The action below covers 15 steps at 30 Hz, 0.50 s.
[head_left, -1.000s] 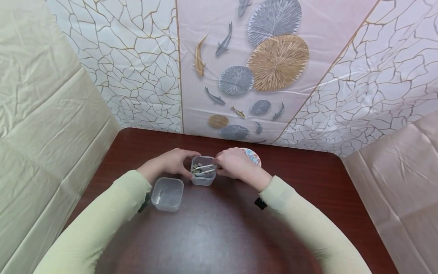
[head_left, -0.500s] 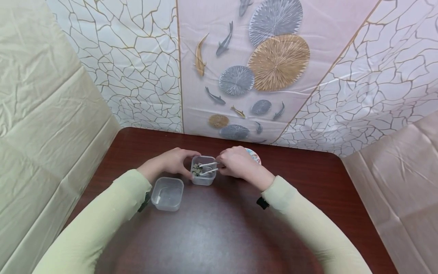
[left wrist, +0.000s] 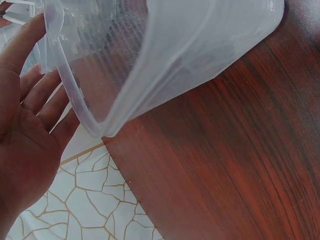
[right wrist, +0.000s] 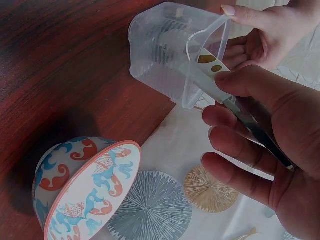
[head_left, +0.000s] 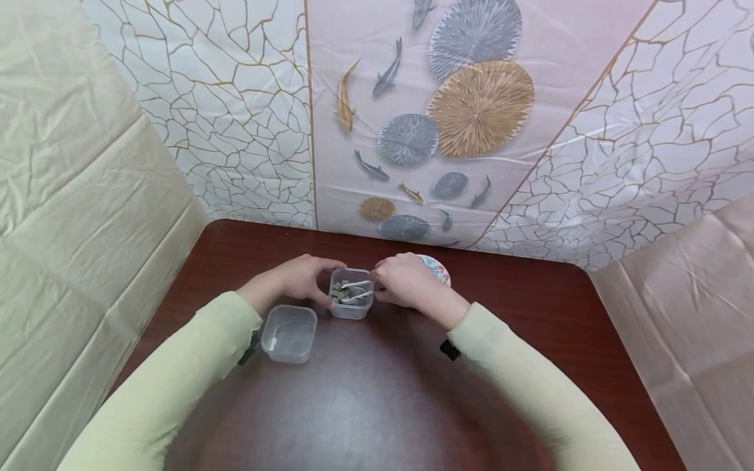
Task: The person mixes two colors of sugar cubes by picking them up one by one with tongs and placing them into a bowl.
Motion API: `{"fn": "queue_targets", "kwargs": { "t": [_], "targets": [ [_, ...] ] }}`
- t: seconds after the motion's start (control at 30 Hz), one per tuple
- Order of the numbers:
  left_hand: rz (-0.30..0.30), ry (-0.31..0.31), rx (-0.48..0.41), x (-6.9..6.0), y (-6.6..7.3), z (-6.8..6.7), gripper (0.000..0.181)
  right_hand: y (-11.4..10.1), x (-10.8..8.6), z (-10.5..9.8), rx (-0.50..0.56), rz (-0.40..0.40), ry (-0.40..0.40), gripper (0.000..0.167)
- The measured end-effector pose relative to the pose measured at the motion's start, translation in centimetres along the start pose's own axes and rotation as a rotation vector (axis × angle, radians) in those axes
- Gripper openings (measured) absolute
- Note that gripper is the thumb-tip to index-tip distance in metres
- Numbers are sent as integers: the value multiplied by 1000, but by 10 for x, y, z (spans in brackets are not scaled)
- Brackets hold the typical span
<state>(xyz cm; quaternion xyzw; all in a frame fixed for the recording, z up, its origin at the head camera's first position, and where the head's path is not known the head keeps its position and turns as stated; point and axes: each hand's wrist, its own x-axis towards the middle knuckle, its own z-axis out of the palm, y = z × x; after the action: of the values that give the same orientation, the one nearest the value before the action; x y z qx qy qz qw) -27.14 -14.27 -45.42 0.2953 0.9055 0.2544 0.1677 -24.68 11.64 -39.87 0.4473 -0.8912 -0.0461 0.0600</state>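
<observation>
My left hand holds a small clear plastic container between thumb and forefinger, at its left side. Inside lie several small greenish pieces, too small to identify. From the right, my right hand grips small tongs, their metal end lying against the palm in the right wrist view. The tongs' two white arms reach apart into the container, near the pieces; I cannot tell whether they touch any. A second clear container stands nearer me on the left, with a small white piece by its left wall.
A bowl patterned in orange and blue stands just beyond my right hand, partly hidden by it in the head view. The dark wooden table ends at a patterned cloth backdrop.
My right hand has shifted slightly right and back left, the tongs' arms moving with it inside the container. The left hand and both containers have stayed in place.
</observation>
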Motion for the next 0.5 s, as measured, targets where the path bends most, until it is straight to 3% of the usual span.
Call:
{"fn": "queue_targets", "kwargs": {
  "t": [0.5],
  "targets": [
    [3,6,4,1,-1,0,88,1,2,-4,-6,16,-58,29]
  ]
}}
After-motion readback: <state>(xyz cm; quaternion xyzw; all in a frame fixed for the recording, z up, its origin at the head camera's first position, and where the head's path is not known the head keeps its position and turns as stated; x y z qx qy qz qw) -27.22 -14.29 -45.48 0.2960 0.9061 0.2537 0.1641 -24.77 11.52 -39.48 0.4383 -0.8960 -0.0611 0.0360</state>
